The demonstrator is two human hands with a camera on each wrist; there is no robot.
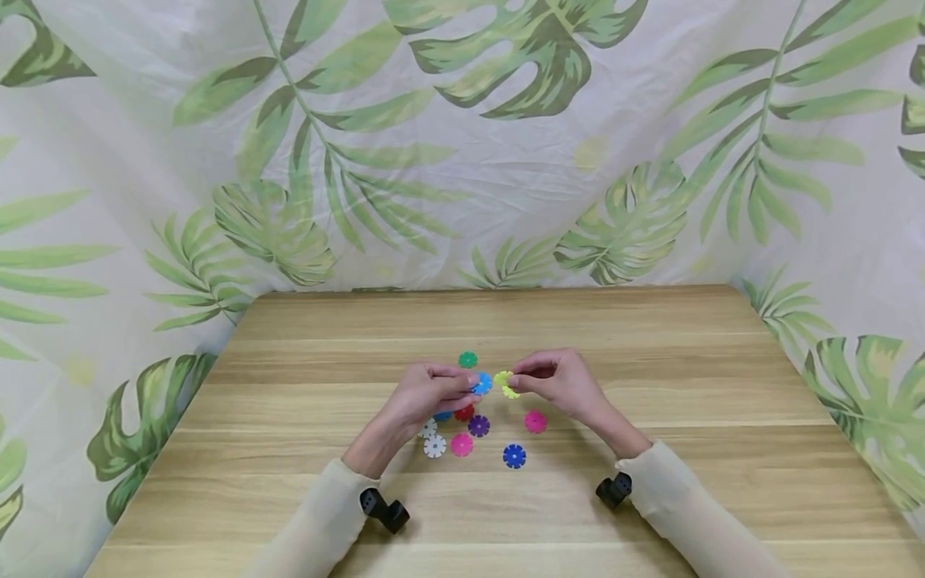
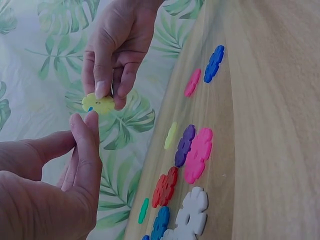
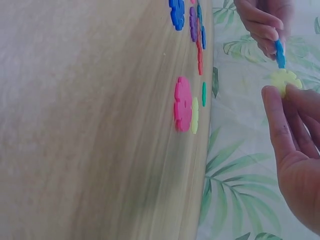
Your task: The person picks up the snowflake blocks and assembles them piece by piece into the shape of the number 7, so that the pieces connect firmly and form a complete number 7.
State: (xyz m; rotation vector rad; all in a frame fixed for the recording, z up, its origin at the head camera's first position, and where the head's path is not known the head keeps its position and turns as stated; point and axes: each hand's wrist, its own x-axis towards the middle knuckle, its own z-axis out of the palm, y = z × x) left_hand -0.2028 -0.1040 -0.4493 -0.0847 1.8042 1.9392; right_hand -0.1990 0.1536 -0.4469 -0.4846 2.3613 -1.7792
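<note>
Between the thumb and fingers of my left hand (image 1: 426, 395) is a light blue notched plastic disc (image 1: 483, 384). My right hand (image 1: 567, 385) pinches a yellow notched disc (image 3: 286, 80) by its edge. Both pieces are held above the table, edges facing each other; the head view has a narrow gap between them. In the left wrist view, the left fingers hide most of the blue disc, with only a bit of blue visible in front of the yellow disc (image 2: 98, 104). A second yellow disc (image 2: 170, 135) lies on the table below the hands.
Several loose discs lie on the wooden table (image 1: 650, 345): green (image 1: 468, 360), red (image 1: 465, 412), purple (image 1: 479, 425), dark blue (image 1: 515, 456), white (image 1: 434, 446), and pink ones (image 1: 535, 421). A leaf-patterned cloth (image 1: 506, 160) hangs behind the table's back edge.
</note>
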